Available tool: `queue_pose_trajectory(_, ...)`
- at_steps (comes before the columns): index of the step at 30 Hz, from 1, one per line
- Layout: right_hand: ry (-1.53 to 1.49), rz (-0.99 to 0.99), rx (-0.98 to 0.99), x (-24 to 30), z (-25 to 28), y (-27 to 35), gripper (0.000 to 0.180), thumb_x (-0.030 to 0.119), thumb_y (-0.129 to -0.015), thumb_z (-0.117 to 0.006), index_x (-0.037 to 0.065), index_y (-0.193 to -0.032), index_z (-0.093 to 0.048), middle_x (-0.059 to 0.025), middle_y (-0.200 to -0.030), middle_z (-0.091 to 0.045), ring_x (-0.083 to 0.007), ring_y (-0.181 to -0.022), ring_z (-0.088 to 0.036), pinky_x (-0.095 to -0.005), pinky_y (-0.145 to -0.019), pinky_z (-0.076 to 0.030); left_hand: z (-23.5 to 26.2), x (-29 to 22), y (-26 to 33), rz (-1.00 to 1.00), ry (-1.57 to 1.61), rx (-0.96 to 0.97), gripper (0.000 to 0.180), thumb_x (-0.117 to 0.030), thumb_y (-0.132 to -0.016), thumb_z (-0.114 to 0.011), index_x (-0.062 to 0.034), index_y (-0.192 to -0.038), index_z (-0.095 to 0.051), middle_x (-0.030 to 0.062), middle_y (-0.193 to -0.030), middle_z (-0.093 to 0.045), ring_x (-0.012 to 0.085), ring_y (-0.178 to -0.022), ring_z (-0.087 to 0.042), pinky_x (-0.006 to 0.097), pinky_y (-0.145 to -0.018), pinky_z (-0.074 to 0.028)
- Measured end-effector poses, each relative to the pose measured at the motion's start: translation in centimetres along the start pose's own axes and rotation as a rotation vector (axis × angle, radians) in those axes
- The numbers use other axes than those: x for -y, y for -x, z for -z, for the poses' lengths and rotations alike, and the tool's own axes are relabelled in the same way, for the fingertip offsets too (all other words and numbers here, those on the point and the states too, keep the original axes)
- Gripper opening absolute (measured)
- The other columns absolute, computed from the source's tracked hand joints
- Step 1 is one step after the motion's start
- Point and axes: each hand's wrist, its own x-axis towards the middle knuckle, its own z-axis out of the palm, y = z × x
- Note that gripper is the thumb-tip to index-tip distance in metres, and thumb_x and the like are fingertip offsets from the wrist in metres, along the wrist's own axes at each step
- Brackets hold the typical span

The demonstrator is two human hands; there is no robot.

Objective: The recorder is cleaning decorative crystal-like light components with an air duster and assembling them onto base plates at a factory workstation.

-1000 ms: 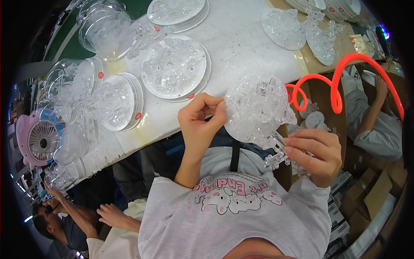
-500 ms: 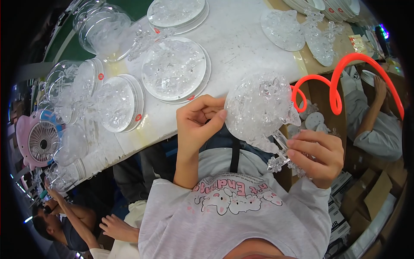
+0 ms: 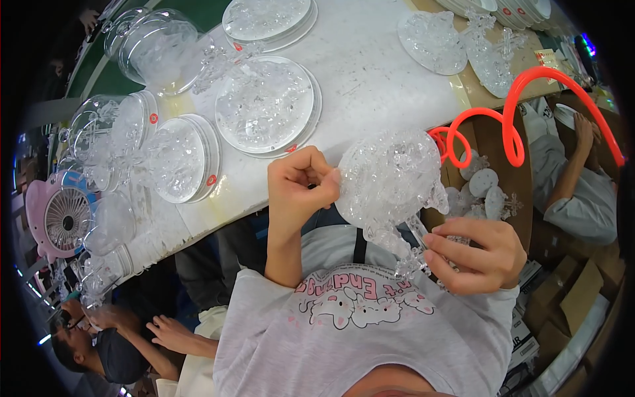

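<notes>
Over my lap is a clear plastic ornament (image 3: 390, 175), a round disc packed with sparkling transparent bits, with a clear stem and a flower-like end lower down. My left hand (image 3: 299, 192) pinches the disc's left edge between thumb and curled fingers. Lower right, my right hand (image 3: 477, 257) closes its fingers on the clear stem; part of the stem is hidden behind them. The ornament is tilted and held off the table.
Stacked clear discs (image 3: 264, 106) stand on the white table (image 3: 370, 73). A red coiled hose (image 3: 512, 132) hangs over a cardboard box (image 3: 522, 192) of clear pieces at right. A pink fan (image 3: 66, 215) is at far left. Co-workers sit on both sides.
The ornament has shifted slightly left and down and turned a little, with both hands still on it. The red hose has swayed left. The left co-worker's arms have moved.
</notes>
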Motion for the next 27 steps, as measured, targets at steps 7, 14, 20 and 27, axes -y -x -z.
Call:
queue_pose_trajectory(7,0.017,-0.024,0.014,0.3,0.02,-0.07,0.018,-0.001,-0.061,-0.064,0.005,-0.074,-0.053,-0.0083,-0.073,-0.06,-0.0208,-0.059,-0.058,-0.0261,-0.046,-0.051,0.0,0.12,0.04,0.021,0.023,0.039,0.009,0.005,-0.072,-0.058,0.0018,-0.069,-0.05,0.0005,-0.057,-0.051,0.003,-0.049,-0.046,0.016,-0.047,-0.035)
queue_pose_trajectory(14,0.061,-0.049,0.014,0.04,0.4,-0.03,0.019,-0.001,-0.061,-0.064,0.006,-0.076,-0.054,-0.0083,-0.075,-0.06,-0.0212,-0.061,-0.059,-0.0271,-0.048,-0.052,0.24,0.02,0.24,-0.007,0.053,0.141,0.012,0.01,-0.069,-0.053,0.0042,-0.079,-0.052,0.0031,-0.071,-0.055,0.0046,-0.062,-0.051,0.017,-0.057,-0.04)
queue_pose_trajectory(20,0.107,-0.011,0.001,-0.26,0.45,0.05,0.016,0.004,-0.06,-0.061,0.007,-0.075,-0.056,-0.0061,-0.078,-0.057,-0.0188,-0.064,-0.058,-0.0231,-0.05,-0.05,0.07,0.14,0.29,0.003,0.072,0.116,0.016,0.012,-0.065,-0.052,0.0042,-0.079,-0.052,0.0021,-0.072,-0.054,0.0041,-0.065,-0.05,0.016,-0.06,-0.04)
queue_pose_trajectory(27,0.045,-0.002,0.014,-0.17,0.08,0.45,0.017,0.004,-0.059,-0.062,0.007,-0.075,-0.056,-0.0061,-0.078,-0.057,-0.0186,-0.064,-0.058,-0.0216,-0.048,-0.049,0.28,0.5,0.26,-0.065,-0.033,0.076,0.01,0.009,-0.067,-0.056,0.0027,-0.074,-0.052,0.0003,-0.065,-0.052,0.0025,-0.059,-0.047,0.016,-0.056,-0.038)
